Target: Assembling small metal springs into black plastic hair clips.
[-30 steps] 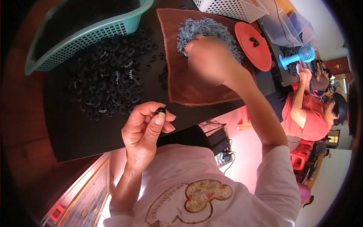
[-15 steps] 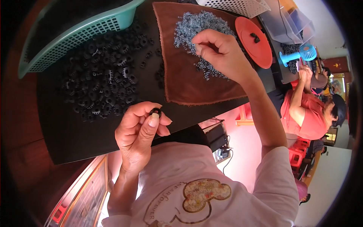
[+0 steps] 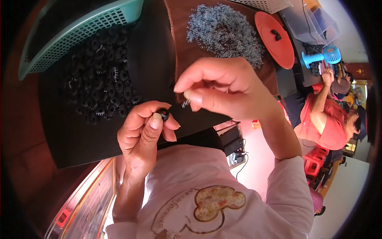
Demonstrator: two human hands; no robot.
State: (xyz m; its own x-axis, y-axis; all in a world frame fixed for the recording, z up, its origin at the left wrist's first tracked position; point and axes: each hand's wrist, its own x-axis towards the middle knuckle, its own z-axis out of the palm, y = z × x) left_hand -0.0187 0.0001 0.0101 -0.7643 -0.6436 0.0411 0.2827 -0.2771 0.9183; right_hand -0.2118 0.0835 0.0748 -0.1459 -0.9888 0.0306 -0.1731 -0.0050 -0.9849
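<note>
My left hand [image 3: 139, 135] pinches a small black ring-shaped plastic piece [image 3: 163, 114] between thumb and fingers, above the near edge of the table. Close to its right, my right hand [image 3: 227, 89] holds a tiny silver metal spring [image 3: 185, 104] at its fingertips; whether more than one is there I cannot tell. The spring and the black piece are apart. Beyond my right hand, a heap of small metal springs [image 3: 223, 30] lies on a brown cloth [image 3: 181, 24]. A pile of small toothed black plastic pieces [image 3: 99, 83] spreads over the dark table to the left.
A green perforated basket [image 3: 119, 16] stands at the far left. On the right are a red plate [image 3: 270, 51] with black pieces, a clear plastic container [image 3: 306, 30] and a blue fan [image 3: 330, 54]. Another person in a red shirt [image 3: 326, 123] sits farther right.
My right hand has come from the spring heap toward my left hand and now shows a spring at its fingertips. My left hand keeps its black piece, and the view has shifted slightly.
</note>
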